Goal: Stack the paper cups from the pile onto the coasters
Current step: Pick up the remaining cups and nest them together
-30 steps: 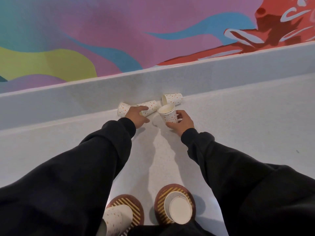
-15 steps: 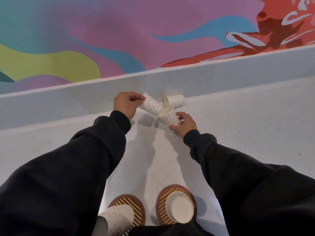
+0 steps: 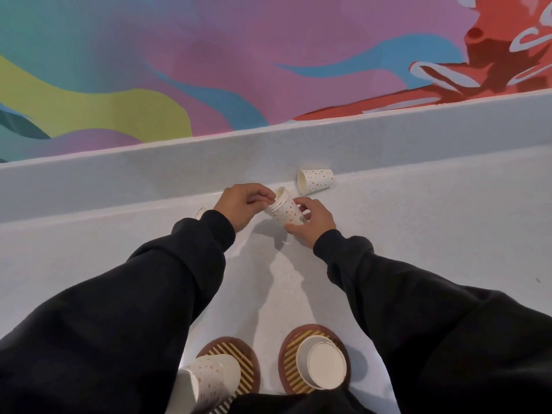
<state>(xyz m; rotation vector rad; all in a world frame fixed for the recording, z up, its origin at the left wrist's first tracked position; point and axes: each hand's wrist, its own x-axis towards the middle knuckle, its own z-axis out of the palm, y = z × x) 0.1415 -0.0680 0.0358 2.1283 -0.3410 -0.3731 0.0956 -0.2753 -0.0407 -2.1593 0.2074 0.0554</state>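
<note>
Both hands meet at a short stack of nested white paper cups with orange dots (image 3: 285, 210), tilted and held just above the grey counter. My right hand (image 3: 312, 224) grips the stack's body from below right. My left hand (image 3: 242, 204) pinches the rim at its upper left. One dotted cup (image 3: 316, 181) lies on its side by the back ledge. A sliver of another cup (image 3: 200, 212) shows behind my left wrist. Near me are two round striped coasters: the left coaster (image 3: 239, 352) carries a cup stack (image 3: 209, 380), the right coaster (image 3: 291, 348) carries an upside-down cup stack (image 3: 322, 366).
The grey counter (image 3: 433, 234) ends at a raised ledge (image 3: 119, 180) below a colourful painted wall. My black sleeves cover much of the near counter on both sides of the coasters.
My left hand brought its cup to the right and nested it into the cup in my right hand. The stack now sits between both hands, tilted.
</note>
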